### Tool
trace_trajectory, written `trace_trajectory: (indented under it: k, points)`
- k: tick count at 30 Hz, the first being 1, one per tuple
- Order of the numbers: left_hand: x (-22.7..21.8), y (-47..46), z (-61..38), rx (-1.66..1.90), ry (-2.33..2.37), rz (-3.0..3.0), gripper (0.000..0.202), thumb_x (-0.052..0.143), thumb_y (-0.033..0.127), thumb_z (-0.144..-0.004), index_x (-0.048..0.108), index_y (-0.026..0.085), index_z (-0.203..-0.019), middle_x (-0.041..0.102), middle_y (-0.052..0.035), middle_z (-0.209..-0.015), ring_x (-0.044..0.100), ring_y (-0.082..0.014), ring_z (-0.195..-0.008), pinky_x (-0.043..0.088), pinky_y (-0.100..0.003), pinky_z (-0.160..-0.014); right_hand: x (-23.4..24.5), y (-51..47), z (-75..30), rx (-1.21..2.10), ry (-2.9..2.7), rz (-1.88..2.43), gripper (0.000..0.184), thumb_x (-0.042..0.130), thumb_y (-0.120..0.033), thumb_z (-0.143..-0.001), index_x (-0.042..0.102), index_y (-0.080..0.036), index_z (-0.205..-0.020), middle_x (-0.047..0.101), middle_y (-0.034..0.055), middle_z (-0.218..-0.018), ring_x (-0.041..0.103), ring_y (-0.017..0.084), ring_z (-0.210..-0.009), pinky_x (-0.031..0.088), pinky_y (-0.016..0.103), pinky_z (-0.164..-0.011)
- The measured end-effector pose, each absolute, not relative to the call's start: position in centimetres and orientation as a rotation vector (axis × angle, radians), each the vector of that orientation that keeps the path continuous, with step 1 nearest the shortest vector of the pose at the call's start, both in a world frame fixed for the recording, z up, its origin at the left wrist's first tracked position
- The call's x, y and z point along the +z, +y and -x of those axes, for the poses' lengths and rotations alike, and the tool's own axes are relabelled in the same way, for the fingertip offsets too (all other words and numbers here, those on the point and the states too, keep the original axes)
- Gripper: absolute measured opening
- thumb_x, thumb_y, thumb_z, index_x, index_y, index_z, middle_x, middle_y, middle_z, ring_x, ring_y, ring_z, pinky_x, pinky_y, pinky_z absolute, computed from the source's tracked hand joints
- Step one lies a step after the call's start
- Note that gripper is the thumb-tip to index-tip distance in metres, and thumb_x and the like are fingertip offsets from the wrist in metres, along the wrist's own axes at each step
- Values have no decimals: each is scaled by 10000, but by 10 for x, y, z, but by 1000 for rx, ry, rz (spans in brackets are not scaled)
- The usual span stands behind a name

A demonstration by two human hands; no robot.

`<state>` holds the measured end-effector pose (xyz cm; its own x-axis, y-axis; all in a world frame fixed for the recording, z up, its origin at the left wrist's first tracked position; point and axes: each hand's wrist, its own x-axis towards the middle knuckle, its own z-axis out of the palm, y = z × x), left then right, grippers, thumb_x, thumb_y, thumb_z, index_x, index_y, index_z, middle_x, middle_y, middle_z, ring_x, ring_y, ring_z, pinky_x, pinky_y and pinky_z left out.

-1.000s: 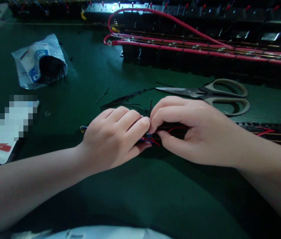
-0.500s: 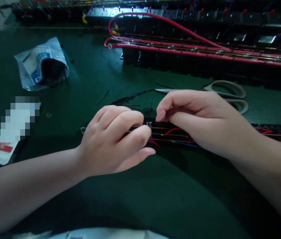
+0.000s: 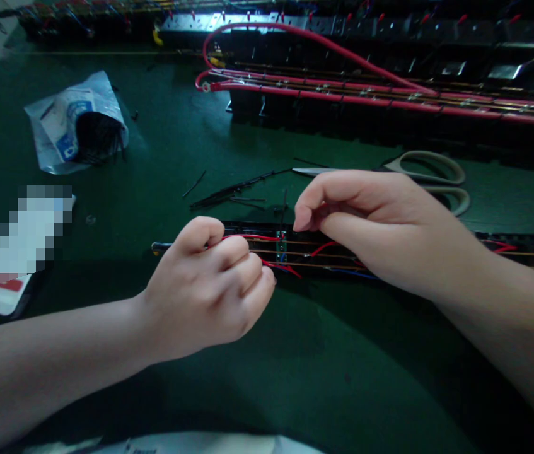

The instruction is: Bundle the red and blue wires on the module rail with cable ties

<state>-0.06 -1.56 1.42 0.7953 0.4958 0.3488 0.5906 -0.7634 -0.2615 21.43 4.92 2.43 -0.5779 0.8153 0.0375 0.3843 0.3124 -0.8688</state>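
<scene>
My left hand [image 3: 212, 284] is closed, its fingers curled over the left part of a long black wiring strip [image 3: 248, 227]. Whatever it grips is hidden underneath. A red wire [image 3: 260, 238] runs from beside its knuckles to a small green circuit board [image 3: 281, 253] on the strip. From the board's far end a thin black cable tie [image 3: 285, 205] sticks up. Just right of this tie, my right hand [image 3: 365, 214] hovers with thumb and fingers bent together; anything between its fingertips cannot be made out. Scissors [image 3: 425, 170] lie behind the right hand, partly covered.
Loose black cable ties [image 3: 233, 189] lie behind the strip. A plastic bag [image 3: 65, 116] of black ties stands at the back left, above a phone-shaped object [image 3: 16, 252] with a blurred face. Long assemblies with thick red cables [image 3: 323, 98] stretch across the back of the green table [image 3: 295, 378].
My left hand has drawn back toward the left and curled into a tighter fist, uncovering the green board and red wire. The right hand has barely moved.
</scene>
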Motion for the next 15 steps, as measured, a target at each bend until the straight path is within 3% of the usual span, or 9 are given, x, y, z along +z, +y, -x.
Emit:
trace_trajectory:
  k: [8,15]
  points:
    - [11,-8,1,-380,-810,2721,223,633,203,-902,595,203,-682,523,46,-576,480,-140,-595,389,-343,-631,25,49,-214,1159,-2135,1034,237,508,-37,-776,647,-224,-739,674,4,-741,601,165,-657,444,295,-586]
    - [7,-6,3,-568,-765,2757,280,679,186,-876,526,196,-642,563,42,-586,532,-133,-603,409,-332,-601,27,47,-213,1150,-2133,1049,203,523,-45,-763,622,-217,-718,652,8,-717,592,170,-660,452,306,-601]
